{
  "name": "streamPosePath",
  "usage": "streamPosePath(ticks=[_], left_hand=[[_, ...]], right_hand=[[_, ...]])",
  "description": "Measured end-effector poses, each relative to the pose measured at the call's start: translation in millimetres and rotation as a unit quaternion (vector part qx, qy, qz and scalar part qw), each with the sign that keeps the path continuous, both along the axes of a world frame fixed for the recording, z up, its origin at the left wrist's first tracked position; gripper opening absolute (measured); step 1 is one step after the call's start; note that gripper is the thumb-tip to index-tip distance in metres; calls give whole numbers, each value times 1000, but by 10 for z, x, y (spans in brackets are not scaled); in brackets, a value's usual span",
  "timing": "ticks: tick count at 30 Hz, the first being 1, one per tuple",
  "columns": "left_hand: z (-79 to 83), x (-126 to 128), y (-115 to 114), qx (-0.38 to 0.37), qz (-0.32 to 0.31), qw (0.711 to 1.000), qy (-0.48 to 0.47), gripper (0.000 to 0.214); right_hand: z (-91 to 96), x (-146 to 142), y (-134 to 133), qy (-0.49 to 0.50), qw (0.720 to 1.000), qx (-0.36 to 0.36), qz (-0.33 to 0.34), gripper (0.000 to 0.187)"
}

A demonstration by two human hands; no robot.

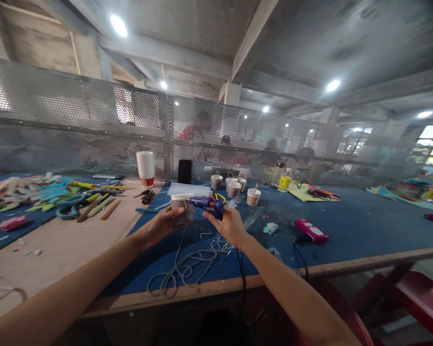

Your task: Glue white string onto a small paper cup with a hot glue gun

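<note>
My left hand (pixel 165 222) is closed round a clear plastic cup (pixel 181 205), held a little above the blue table top (pixel 346 226). My right hand (pixel 228 222) grips a purple glue gun (pixel 208 203), whose nozzle points left at the side of the cup. A black cord (pixel 241 269) hangs from the gun over the table's front edge. Grey twine (pixel 187 269) lies in loose coils on the blue surface below both hands.
Small twine-wrapped cups (pixel 234 186) stand behind my hands. A stack of white cups (pixel 146 167) and coloured foam tools (pixel 72 197) lie to the left. A pink box (pixel 311 229) and a glass jar (pixel 278 174) sit to the right. People sit beyond the perforated metal screen (pixel 94 125). Red chairs (pixel 411 298) stand at lower right.
</note>
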State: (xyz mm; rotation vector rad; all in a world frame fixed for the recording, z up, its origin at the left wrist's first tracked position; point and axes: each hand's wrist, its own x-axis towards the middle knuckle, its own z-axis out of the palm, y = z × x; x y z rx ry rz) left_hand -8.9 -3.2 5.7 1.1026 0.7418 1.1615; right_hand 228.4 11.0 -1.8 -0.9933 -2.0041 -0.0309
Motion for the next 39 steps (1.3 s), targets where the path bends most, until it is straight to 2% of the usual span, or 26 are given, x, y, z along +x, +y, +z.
streamPosePath(ticks=[20, 30, 35, 39], left_hand=[[-4, 2, 6, -9, 8, 1000, 5, 28], [14, 2, -16, -6, 4, 1000, -1, 34], [9, -11, -4, -2, -5, 1000, 7, 26], [-8, -21, 11, -2, -4, 1000, 1, 29]], right_hand=[[-28, 10, 3, -3, 1000, 8, 0, 41], [16, 14, -24, -20, 999, 11, -26, 39], [2, 18, -13, -25, 999, 14, -26, 40], [-15, 15, -3, -24, 999, 12, -31, 39]])
